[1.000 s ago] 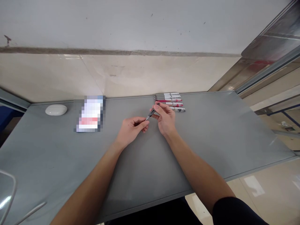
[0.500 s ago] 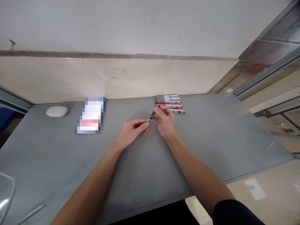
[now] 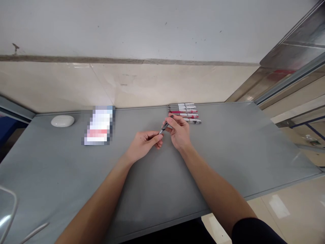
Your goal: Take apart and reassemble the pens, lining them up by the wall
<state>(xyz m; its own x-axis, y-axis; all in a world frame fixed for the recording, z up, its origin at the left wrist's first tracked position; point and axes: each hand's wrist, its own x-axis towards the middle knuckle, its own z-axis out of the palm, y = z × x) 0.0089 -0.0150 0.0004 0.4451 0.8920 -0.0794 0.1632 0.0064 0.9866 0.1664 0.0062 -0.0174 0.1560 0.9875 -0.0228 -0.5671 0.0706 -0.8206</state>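
Note:
Over the middle of the grey table (image 3: 228,149), both of my hands hold one slim pen (image 3: 164,127) with a dark part and a clear or silvery part, slanting between them. My left hand (image 3: 144,145) pinches its lower left end between thumb and fingers. The upper, dark part is in the closed fingers of my right hand (image 3: 179,133). Just behind the right hand lies a row of several pens (image 3: 186,110), white and grey, red, and black and white, side by side. The right hand partly hides the nearest ones.
On the left, a white oval object (image 3: 62,121), perhaps a mouse, sits near the wall (image 3: 152,84). Beside it lies a pixelated flat item (image 3: 100,123) with a bright face. A white cable (image 3: 15,201) curves at the lower left. The table's front edge runs below my forearms.
Hands and pen hold almost the same pose; the pen seems slightly more upright between them. The whole view has shifted a few pixels.

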